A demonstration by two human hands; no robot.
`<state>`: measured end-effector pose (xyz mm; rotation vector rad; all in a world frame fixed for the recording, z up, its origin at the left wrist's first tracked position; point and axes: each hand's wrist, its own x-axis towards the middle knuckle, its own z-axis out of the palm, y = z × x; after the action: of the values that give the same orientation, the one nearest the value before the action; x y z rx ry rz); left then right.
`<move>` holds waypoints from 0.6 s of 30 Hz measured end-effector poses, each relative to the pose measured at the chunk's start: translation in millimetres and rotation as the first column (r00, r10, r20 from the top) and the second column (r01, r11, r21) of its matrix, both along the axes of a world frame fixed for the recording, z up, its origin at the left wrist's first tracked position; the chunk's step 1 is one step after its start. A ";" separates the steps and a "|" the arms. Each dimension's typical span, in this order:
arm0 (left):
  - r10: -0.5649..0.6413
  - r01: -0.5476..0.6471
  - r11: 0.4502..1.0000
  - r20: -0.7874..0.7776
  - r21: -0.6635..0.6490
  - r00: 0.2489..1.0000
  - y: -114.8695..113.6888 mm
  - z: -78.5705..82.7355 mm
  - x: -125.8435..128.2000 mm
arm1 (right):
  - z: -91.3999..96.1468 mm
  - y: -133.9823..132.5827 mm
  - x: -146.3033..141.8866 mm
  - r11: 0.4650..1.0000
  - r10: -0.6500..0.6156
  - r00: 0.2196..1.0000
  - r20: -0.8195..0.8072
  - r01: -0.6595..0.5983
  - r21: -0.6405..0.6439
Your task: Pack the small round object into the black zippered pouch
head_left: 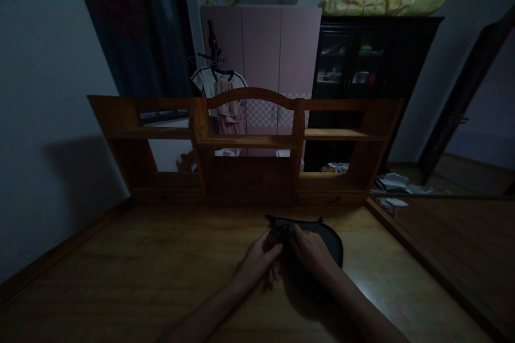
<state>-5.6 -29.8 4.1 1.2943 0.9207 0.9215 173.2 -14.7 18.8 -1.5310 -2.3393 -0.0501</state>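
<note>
A flat black case or bag (332,241) with a rounded right edge lies on the pale wooden desk top (161,257). My right hand (313,252) reaches over it, fingers closed on the dark material near its upper left part. Just to the left, my left hand (261,254) is closed, thumb on top, around a dark, slightly shiny thing (277,235) against the case's left edge. Dim light hides what that thing is and whether it belongs to the case. Both hands are close together.
A wooden shelf unit (249,141) with open compartments stands along the desk's far edge. On the right runs a raised wooden rim (418,257). The wall (60,133) borders the left side. Beyond are a pink wardrobe (261,48) and a dark cabinet (402,58).
</note>
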 end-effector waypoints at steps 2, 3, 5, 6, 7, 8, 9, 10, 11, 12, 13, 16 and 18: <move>0.097 -0.085 0.990 -0.106 0.111 0.990 -5.0 5.1 0.0 | -4.6 0.0 1.3 0.996 0.090 0.991 -0.097 -0.089 0.020; 0.161 -0.133 0.973 -0.142 0.191 0.977 -7.3 8.3 0.0 | -5.6 -0.7 1.4 0.991 0.131 0.981 -0.145 -0.128 0.032; 0.271 -0.199 0.917 -0.177 0.344 0.946 -10.9 14.8 -0.2 | -3.9 -3.5 0.3 0.978 0.209 0.947 -0.245 -0.207 0.035; 0.312 -0.218 0.891 -0.190 0.398 0.931 -12.1 17.7 -0.4 | -1.3 -5.6 -0.8 0.969 0.242 0.925 -0.292 -0.245 0.026; 0.341 -0.227 0.873 -0.209 0.432 0.916 -13.2 20.2 -0.8 | 2.1 -7.9 -2.0 0.960 0.270 0.904 -0.330 -0.280 0.017; 0.365 -0.231 0.862 -0.234 0.452 0.901 -14.1 22.1 -1.2 | 5.8 -10.3 -3.2 0.951 0.291 0.887 -0.359 -0.308 0.009; 0.384 -0.233 0.853 -0.261 0.467 0.886 -14.9 23.4 -1.8 | 9.4 -12.5 -4.3 0.944 0.307 0.873 -0.379 -0.330 0.005; 0.395 -0.225 0.849 -0.292 0.479 0.871 -15.7 24.1 -2.4 | 12.4 -14.4 -5.3 0.938 0.321 0.861 -0.393 -0.348 0.005; 0.405 -0.215 0.846 -0.326 0.488 0.854 -16.3 24.3 -3.0 | 14.5 -15.7 -6.1 0.932 0.333 0.853 -0.403 -0.362 0.005; 0.417 -0.208 0.843 -0.358 0.496 0.835 -16.7 24.0 -3.5 | 15.7 -16.4 -6.7 0.929 0.340 0.846 -0.411 -0.370 0.006; 0.430 -0.205 0.840 -0.386 0.503 0.816 -16.7 23.4 -4.0 | 16.0 -16.3 -7.1 0.929 0.339 0.843 -0.417 -0.370 0.006; 0.438 -0.195 0.844 -0.430 0.500 0.790 -15.0 23.0 -4.7 | 12.9 -12.5 -8.0 0.943 0.295 0.851 -0.434 -0.333 -0.012; 0.425 -0.184 0.851 -0.439 0.493 0.791 -14.2 26.7 -5.5 | 9.9 -8.9 -8.7 0.953 0.252 0.859 -0.446 -0.302 -0.042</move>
<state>-11.0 -44.0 30.8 1.8755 1.4650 1.0801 164.5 -23.6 28.7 -1.0868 -2.1882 0.4555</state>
